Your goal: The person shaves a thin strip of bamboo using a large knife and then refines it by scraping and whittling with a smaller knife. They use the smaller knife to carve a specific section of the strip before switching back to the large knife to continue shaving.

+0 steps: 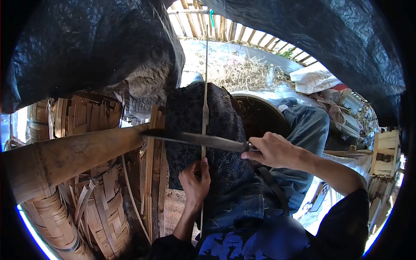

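My right hand (275,151) is closed around the handle of a long knife (212,141), its blade pointing left across my lap. The blade crosses a long, thin bamboo strip (206,93), which runs lengthwise from near my body to far in front of me. Just below the blade, my left hand (194,183) pinches the strip between thumb and fingers. A dark patterned cloth (184,108) covers my leg under the strip. The knife's tip is close to the end of a thick bamboo pole (82,151) on the left.
Woven bamboo baskets (106,208) stand at the left, below the pole. Dark plastic sheeting (95,47) hangs overhead on both sides. Dry straw (229,69) and a clear bottle (270,74) lie ahead. A round container (260,115) sits between my legs; a phone (320,190) lies at right.
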`<act>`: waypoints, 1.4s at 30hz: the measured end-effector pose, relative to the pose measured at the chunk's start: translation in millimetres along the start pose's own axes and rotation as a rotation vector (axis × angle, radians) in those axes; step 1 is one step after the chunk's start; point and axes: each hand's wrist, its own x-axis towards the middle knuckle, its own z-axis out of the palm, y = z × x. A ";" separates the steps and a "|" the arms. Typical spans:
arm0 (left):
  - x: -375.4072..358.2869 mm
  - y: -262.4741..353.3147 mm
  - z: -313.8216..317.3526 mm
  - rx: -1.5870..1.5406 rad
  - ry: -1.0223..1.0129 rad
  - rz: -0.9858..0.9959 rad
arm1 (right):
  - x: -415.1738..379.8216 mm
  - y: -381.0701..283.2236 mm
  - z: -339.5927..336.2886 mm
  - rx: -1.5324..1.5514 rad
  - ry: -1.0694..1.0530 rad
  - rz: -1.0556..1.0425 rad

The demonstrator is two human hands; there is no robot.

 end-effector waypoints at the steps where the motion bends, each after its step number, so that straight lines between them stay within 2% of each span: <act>1: -0.5 -0.1 -0.9 0.007 -0.002 0.015 | -1.2 -2.0 2.4 -0.053 -0.001 -0.063; 6: -2.6 0.5 -1.8 0.083 -0.024 0.018 | 11.3 -2.7 -2.7 -0.086 0.008 -0.087; 8: -8.0 0.9 -0.2 0.121 -0.030 0.043 | 20.5 0.5 -12.0 -0.012 -0.015 0.130; 9: -4.4 4.1 1.8 0.087 -0.026 0.033 | 20.3 1.1 -10.1 -0.013 -0.010 0.131; 11: -1.7 6.8 2.2 0.052 -0.010 0.017 | 20.7 2.7 -2.9 0.021 0.083 -0.008; 13: -3.4 5.1 -0.7 0.094 -0.013 0.038 | 10.1 -2.9 1.7 0.052 0.012 -0.012; 15: -4.1 2.0 -0.4 0.107 -0.014 0.046 | 4.0 -3.1 8.4 -0.144 -0.031 -0.130; 16: -5.6 0.8 0.2 0.123 -0.020 0.053 | 6.0 -3.2 6.7 -0.001 -0.080 -0.007; 17: -7.5 1.6 0.0 0.125 -0.032 0.050 | 11.2 -0.1 3.2 0.007 -0.083 0.002; 19: -4.8 7.2 1.2 0.092 -0.019 0.035 | 28.0 11.8 -7.1 0.066 0.034 0.065; 20: -3.1 6.8 0.7 0.091 -0.013 0.045 | 33.0 28.8 2.5 -0.065 0.215 -0.100; 21: -3.4 4.8 -0.2 0.083 -0.018 0.043 | 30.4 22.1 -0.7 -0.069 0.222 -0.103; 23: -2.4 5.4 -0.6 0.070 -0.022 0.037 | 16.7 2.2 -7.5 0.175 -0.018 0.048; 24: -1.4 6.7 -1.3 0.108 -0.021 0.045 | 11.2 -0.2 -7.9 0.170 -0.109 0.012; 25: -0.9 7.1 -1.0 0.145 -0.017 0.050 | 8.2 0.3 0.8 0.000 0.004 -0.135; 27: -2.9 4.6 1.1 0.183 0.000 0.094 | 5.0 -3.9 -2.2 0.064 -0.063 -0.041; 30: -4.1 6.0 2.2 0.218 -0.005 0.149 | 16.0 2.3 -10.2 0.060 -0.002 0.073; 33: -1.8 9.5 1.6 0.187 -0.001 0.152 | 11.6 3.6 -4.5 0.029 0.089 -0.066; 36: 0.0 12.3 -4.9 0.227 0.028 0.179 | -0.6 -6.3 -8.1 0.043 -0.028 -0.003; 40: -4.8 10.9 -2.0 0.477 0.037 0.259 | -4.6 -8.8 5.1 -0.051 -0.006 -0.082; 42: -7.7 13.5 3.6 0.535 0.020 0.261 | 3.2 -6.2 -1.1 0.009 -0.029 -0.021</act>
